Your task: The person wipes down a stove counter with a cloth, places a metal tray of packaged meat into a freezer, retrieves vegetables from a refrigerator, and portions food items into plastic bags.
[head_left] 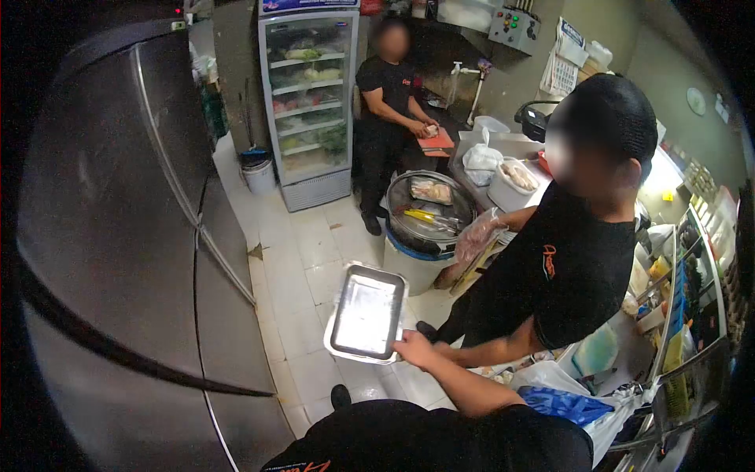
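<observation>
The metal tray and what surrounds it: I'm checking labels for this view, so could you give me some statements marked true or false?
1. The person's right hand grips the metal tray by its edge. True.
2. The tray rests on the round bin's top. False: it is held over the tiled floor, apart from the round bin.
3. A yellow item lies on the round bin's top. True.
4. The glass-fronted fridge has bare shelves. False: produce sits on them.
5. The co-worker beside the fridge stands at an orange board. True.
</observation>
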Available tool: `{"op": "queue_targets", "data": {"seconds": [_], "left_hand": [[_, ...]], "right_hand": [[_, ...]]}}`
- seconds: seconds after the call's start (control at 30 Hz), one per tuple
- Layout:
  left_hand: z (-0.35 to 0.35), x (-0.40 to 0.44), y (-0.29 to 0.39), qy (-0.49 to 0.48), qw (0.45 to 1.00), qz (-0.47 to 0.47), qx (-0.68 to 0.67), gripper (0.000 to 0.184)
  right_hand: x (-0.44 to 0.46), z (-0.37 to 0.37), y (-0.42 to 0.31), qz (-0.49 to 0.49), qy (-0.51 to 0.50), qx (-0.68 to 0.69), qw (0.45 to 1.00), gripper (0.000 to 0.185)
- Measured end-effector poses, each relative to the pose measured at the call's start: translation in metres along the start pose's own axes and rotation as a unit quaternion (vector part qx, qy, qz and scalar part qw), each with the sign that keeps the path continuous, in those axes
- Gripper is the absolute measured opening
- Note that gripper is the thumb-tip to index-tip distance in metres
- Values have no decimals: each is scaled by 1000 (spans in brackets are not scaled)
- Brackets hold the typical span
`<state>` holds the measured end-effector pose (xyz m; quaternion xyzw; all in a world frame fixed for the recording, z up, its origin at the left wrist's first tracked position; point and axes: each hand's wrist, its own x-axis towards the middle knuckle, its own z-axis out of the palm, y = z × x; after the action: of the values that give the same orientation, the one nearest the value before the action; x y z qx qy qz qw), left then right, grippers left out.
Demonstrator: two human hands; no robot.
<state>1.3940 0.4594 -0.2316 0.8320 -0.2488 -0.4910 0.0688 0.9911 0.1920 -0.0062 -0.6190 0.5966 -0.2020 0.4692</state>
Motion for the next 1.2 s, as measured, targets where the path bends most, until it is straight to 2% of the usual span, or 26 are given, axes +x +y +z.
{"op": "queue_targets", "data": {"seconds": [0.03, 0.07, 0.17, 0.2, 0.33, 0.43, 0.5, 0.57, 0.63, 0.7, 0.77, 0.8, 0.87, 0.93, 0.97, 1.0, 1.03, 1.1, 1.17, 1.2], "left_hand": [[-10, 16, 9, -12, 999, 11, 35, 56], [-21, 31, 22, -23, 997, 25, 68, 55], [-56, 73, 85, -36, 983, 101, 152, 54], [-66, 84, 109, -37, 975, 129, 176, 53], [-110, 137, 249, -4, 932, 256, 256, 52], [-125, 184, 382, 20, 910, 338, 237, 53], [-123, 183, 461, 28, 901, 407, 145, 54], [-119, 153, 526, 17, 888, 432, 154, 55], [-101, 162, 556, -84, 901, 405, 128, 56], [-105, 162, 574, -119, 847, 415, 311, 59], [-117, 200, 575, -117, 812, 420, 388, 59], [-124, 216, 569, -123, 789, 424, 426, 59], [-150, 241, 555, -74, 852, 365, 369, 56], [-176, 277, 544, -64, 882, 322, 337, 53], [-188, 295, 543, -66, 890, 303, 334, 52], [-196, 317, 550, -77, 892, 290, 336, 51], [-200, 340, 564, -92, 891, 278, 346, 49], [-199, 378, 603, -123, 877, 270, 378, 47], [-212, 410, 637, -144, 865, 267, 400, 45], [-216, 422, 655, -156, 857, 270, 410, 44]], "right_hand": [[22, 0, 18, -2, 10, -27, 1000, 31], [40, 1, 32, 2, 12, 22, 1000, 31], [81, -12, 45, 56, 30, -32, 997, 29], [105, -5, 84, 41, 65, -25, 997, 26], [124, -7, 57, 84, 108, 153, 979, 22], [151, -17, 29, 153, 124, 91, 976, 30], [187, -16, 17, 107, 152, 111, 976, 27], [234, -6, 18, 81, 187, 122, 971, 25], [297, 4, 22, 71, 233, 130, 961, 25], [345, 0, 2, 72, 219, 223, 947, 25], [408, 4, 0, 88, 292, 206, 930, 26], [420, -6, -19, 59, 290, 222, 929, 26], [423, -44, -61, -1, 302, 229, 925, 26], [463, -46, -29, 21, 308, 209, 928, 26], [468, -57, -29, 80, 286, 144, 944, 29], [462, -71, -48, 100, 287, 44, 952, 33], [445, -85, -74, 103, 298, 64, 947, 37], [454, -90, -62, 101, 287, 49, 951, 43], [481, -76, -38, 156, 278, 29, 947, 42], [490, -70, -46, 145, 276, 68, 948, 41]]}}
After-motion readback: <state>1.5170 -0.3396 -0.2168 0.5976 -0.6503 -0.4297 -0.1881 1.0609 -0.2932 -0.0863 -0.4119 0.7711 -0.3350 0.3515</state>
